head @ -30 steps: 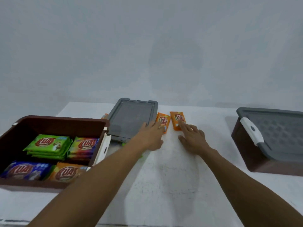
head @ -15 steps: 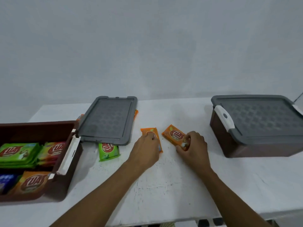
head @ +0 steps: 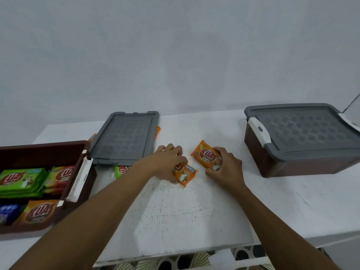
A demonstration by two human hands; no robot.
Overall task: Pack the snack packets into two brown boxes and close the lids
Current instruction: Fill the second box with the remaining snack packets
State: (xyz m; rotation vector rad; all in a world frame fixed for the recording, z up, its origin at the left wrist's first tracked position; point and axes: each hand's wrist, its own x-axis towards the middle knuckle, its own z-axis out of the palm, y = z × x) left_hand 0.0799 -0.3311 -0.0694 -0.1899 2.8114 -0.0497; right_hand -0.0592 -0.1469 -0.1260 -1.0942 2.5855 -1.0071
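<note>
left hand (head: 171,162): fingers curled over left orange packet (head: 185,174), low on worktop (head: 194,211)
right hand (head: 226,168): clamped on right orange packet (head: 206,157) at near end, far end raised
other packets: stacked in open brown box (head: 44,151); green packet (head: 121,170) under loose lid (head: 124,137)
closed brown box (head: 292,164): far right, lid on
handling: likely light, slick crinkly film, crushable; take by short ends
writing: red oval logo, roughly "KUA…", last letter unclear

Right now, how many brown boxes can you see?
2. One open box at the left, with snack packets inside; one closed box at the right, lid on. None seems hidden.
</note>
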